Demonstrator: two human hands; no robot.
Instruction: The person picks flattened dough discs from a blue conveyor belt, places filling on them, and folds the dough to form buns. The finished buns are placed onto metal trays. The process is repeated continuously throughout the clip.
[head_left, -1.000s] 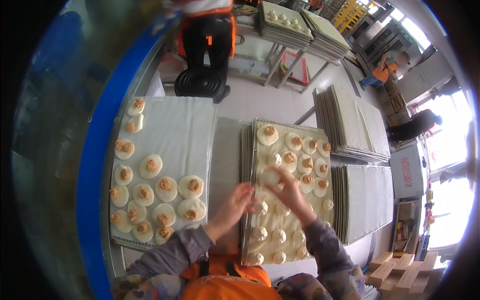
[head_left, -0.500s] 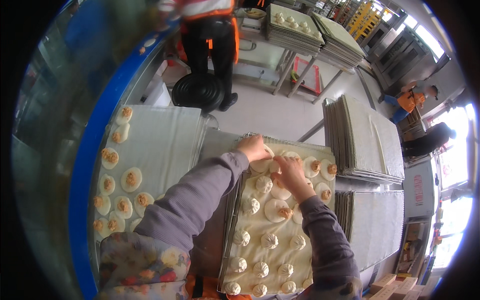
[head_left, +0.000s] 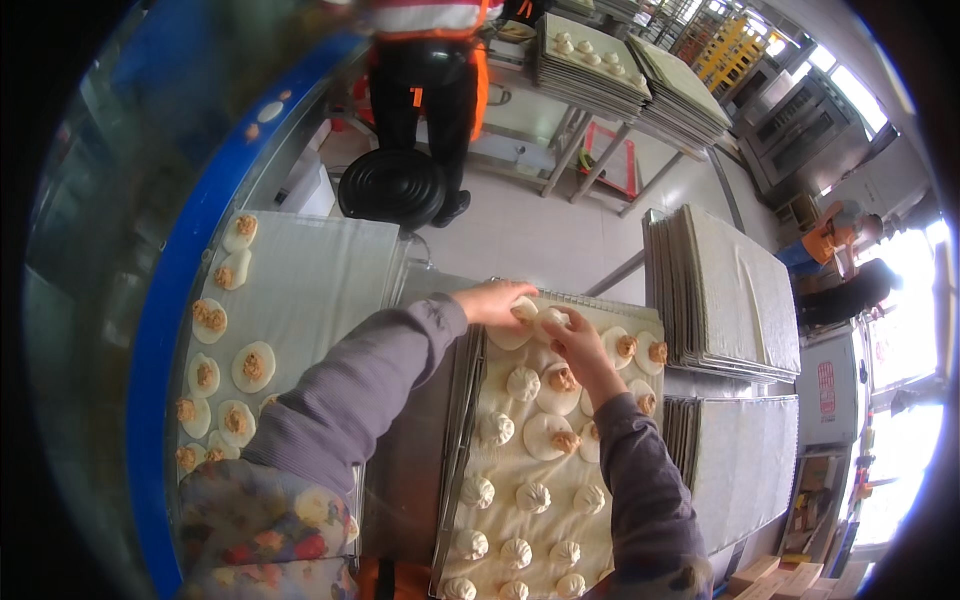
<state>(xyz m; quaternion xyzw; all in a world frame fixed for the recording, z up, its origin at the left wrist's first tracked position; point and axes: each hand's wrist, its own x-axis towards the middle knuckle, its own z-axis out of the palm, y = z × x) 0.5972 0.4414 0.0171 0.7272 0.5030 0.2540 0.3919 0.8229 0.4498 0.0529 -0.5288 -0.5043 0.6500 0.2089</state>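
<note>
On a cloth-lined tray (head_left: 505, 465) in front of me, both hands work at the far edge. My right hand (head_left: 578, 345) is closed, thumb and fingers pinching the top of a partly gathered bun (head_left: 552, 320). Just left of it, my left hand (head_left: 498, 303) has its fingers curled over a round dough wrapper (head_left: 508, 338) with filling; its fingertips are partly hidden. Open wrappers topped with brownish filling (head_left: 563, 380) lie nearer to me and to the right. Pleated buns (head_left: 533, 497) stand in rows over the near part of the tray.
Left of me, a sheet (head_left: 310, 265) carries several filled wrappers, beside a blue-edged conveyor (head_left: 165, 330). Stacked cloth-covered trays (head_left: 730, 290) stand at right. Beyond are a black round lid-like thing (head_left: 392, 190), a person in dark trousers (head_left: 425, 110) and more tray stacks (head_left: 590, 75).
My right hand has drawn the dough at its fingers up into a bun shape. The left hand has shifted slightly left, over a wrapper. The whole view has tilted a little.
</note>
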